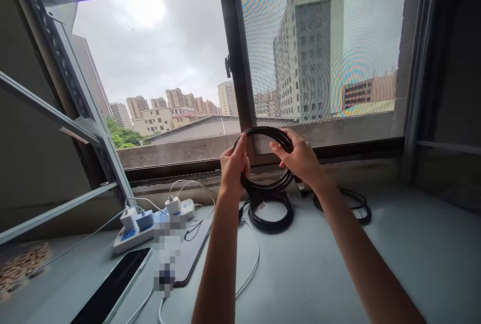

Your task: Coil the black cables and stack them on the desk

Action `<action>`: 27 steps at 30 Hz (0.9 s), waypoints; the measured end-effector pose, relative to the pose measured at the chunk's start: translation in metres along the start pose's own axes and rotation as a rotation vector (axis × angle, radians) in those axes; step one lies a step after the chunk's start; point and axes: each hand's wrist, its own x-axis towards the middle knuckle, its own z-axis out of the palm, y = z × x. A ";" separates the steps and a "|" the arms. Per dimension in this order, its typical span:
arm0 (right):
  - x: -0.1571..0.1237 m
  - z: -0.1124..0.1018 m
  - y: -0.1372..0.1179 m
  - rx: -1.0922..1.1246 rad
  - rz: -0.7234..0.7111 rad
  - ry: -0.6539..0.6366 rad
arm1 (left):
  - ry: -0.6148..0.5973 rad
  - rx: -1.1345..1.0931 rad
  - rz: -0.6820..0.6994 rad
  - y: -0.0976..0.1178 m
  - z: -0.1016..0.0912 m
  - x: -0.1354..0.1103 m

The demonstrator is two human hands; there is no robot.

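Observation:
A coiled black cable (271,186) is held up as a ring above the back of the table, in front of the window. My left hand (233,165) grips the left side of the ring, thumb lying on top. On the opposite side, my right hand (301,159) has its fingers curled round the strands, thumb pointing inward. A dark plug end (299,182) hangs just under my right hand. Below the raised ring, a second black cable coil (271,225) lies on the table. Partly behind my right forearm rests another looped black cable (365,218).
At left, a white power strip (122,245) carries several chargers with white cords. A phone (112,284) and a flat grey device (193,254) lie nearer. The window ledge (361,164) bounds the back of the table (300,274); metal shelf bars (56,214) cross the left side.

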 end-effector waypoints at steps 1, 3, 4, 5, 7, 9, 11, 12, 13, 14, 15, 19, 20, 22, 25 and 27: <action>-0.001 0.000 0.001 -0.060 0.007 -0.034 | 0.027 -0.030 -0.007 -0.001 -0.001 0.001; -0.002 0.000 0.001 -0.173 0.022 -0.068 | 0.062 -0.074 -0.029 -0.003 -0.003 0.004; -0.003 0.000 0.000 -0.213 0.039 -0.076 | 0.066 -0.082 -0.045 -0.004 -0.003 0.005; -0.003 0.000 -0.001 -0.239 0.066 -0.081 | 0.065 -0.078 -0.060 -0.007 -0.004 0.006; -0.003 -0.002 -0.002 -0.269 0.137 -0.110 | 0.065 -0.021 -0.080 -0.012 -0.005 0.009; -0.002 -0.004 -0.001 -0.280 0.222 -0.166 | 0.087 0.143 -0.113 -0.021 -0.007 0.012; 0.000 -0.003 0.006 -0.277 0.294 -0.225 | 0.102 0.405 -0.191 -0.031 -0.011 0.016; 0.002 -0.002 0.011 -0.269 0.324 -0.255 | 0.096 0.545 -0.248 -0.036 -0.014 0.019; 0.003 0.000 0.018 -0.256 0.348 -0.287 | 0.088 0.635 -0.299 -0.042 -0.017 0.021; 0.005 0.004 0.025 -0.242 0.368 -0.320 | 0.075 0.694 -0.344 -0.048 -0.021 0.023; 0.006 0.008 0.033 -0.228 0.390 -0.355 | 0.066 0.736 -0.382 -0.053 -0.025 0.025; 0.007 0.029 0.060 -0.226 0.471 -0.440 | 0.039 0.858 -0.492 -0.072 -0.036 0.029; 0.007 0.034 0.065 -0.234 0.488 -0.455 | 0.028 0.885 -0.522 -0.075 -0.038 0.029; 0.005 0.040 0.069 -0.248 0.530 -0.500 | -0.007 0.934 -0.591 -0.081 -0.042 0.030; 0.003 0.043 0.069 -0.259 0.620 -0.604 | -0.068 0.996 -0.693 -0.092 -0.047 0.031; 0.001 0.045 0.070 -0.269 0.669 -0.675 | -0.099 1.034 -0.748 -0.101 -0.050 0.032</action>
